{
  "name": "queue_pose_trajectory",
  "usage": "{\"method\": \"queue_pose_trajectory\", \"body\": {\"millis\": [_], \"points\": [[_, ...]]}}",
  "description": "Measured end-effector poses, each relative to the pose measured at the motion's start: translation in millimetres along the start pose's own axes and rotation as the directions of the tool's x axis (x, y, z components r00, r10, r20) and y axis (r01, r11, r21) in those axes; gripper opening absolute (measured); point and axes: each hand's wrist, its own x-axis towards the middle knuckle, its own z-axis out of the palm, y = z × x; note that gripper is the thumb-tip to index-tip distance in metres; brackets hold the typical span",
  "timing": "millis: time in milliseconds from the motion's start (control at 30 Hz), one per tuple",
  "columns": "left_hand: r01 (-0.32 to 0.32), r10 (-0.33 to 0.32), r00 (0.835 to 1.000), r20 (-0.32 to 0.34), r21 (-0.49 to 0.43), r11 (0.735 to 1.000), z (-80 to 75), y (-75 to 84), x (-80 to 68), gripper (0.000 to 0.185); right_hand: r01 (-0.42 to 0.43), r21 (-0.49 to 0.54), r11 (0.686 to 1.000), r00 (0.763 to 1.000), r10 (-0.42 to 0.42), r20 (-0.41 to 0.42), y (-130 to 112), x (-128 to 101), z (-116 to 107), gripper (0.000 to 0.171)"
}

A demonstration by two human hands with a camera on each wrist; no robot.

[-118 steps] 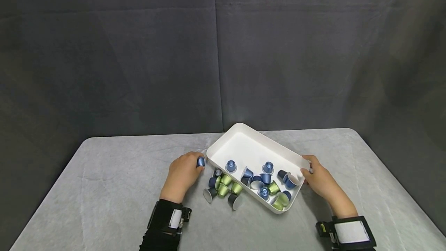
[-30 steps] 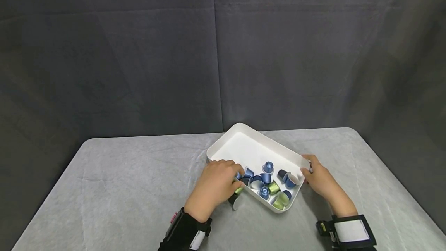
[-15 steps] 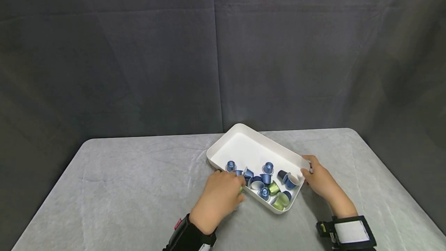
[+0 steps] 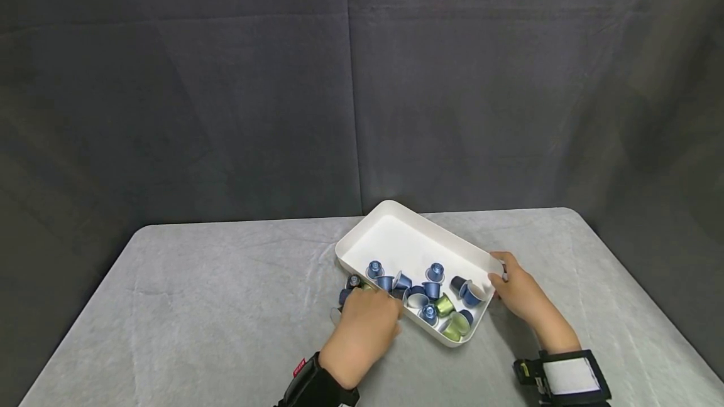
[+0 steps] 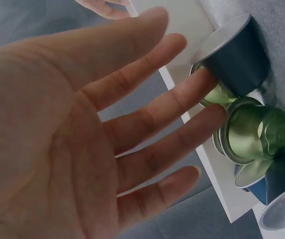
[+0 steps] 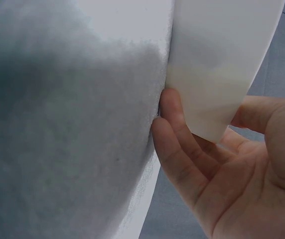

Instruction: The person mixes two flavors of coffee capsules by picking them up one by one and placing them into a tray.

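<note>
Pods (image 5: 259, 130) look light, stiff, slick, perhaps dentable; best pinched round sides. Left hand (image 4: 369, 325) spread wide by pods left of tray (image 4: 401, 237), grasping none; right hand (image 4: 517, 289) grips tray's right end.

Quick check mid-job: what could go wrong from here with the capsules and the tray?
1. The dark capsule closest to the left grip lies on its side, so a nudge could roll it.
2. Green capsules crowd beside it, outside the tray, so picking one may shove its neighbours.
3. The right grip holds the tray near one corner, so a bump at the far end might swing it.
</note>
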Motion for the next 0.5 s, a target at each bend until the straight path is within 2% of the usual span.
{"method": "queue_pose_trajectory", "body": {"millis": [167, 500], "points": [[0.011, -0.011, 1.000, -0.003, 0.017, 1.000, 2.8, 2.3, -2.1, 0.006, 0.000, 0.003, 1.000, 1.000, 0.000, 0.003, 0.2, -0.6, -0.2, 0.046], [0.010, -0.014, 0.999, 0.051, 0.083, 0.997, 6.1, 4.8, -4.3, 0.009, -0.012, 0.009, 1.000, 1.000, 0.012, 0.002, 1.2, -0.5, 0.6, 0.046]]}}
